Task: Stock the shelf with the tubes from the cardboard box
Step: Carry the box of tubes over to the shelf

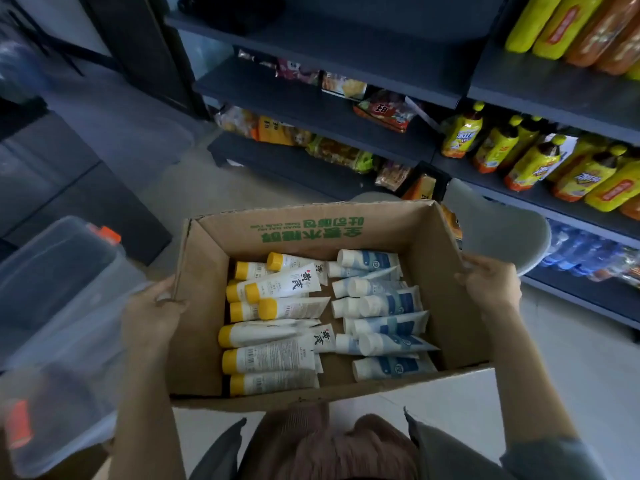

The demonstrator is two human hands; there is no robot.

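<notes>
- Standing ahead and to the right, the shelf (363,32) carries snack packets (381,110) and yellow bottles (533,164). No tube shows on any board in view, so I judge the stocking not yet begun.
- Next in size, the cardboard box (204,323) is held up in front of the person, near the shelf. Its top is open and its floor is mostly covered.
- The left hand (152,317) grips the box's left wall, fingers curled over the rim. The right hand (491,285) clasps the top edge of the right wall. Neither is free to pick.
- Yellow-capped tubes (273,355) lie piled in the box's left half and blue-and-white tubes (391,327) in its right. By my reckoning the whole job is left: set the box down, then shelve every tube.
</notes>
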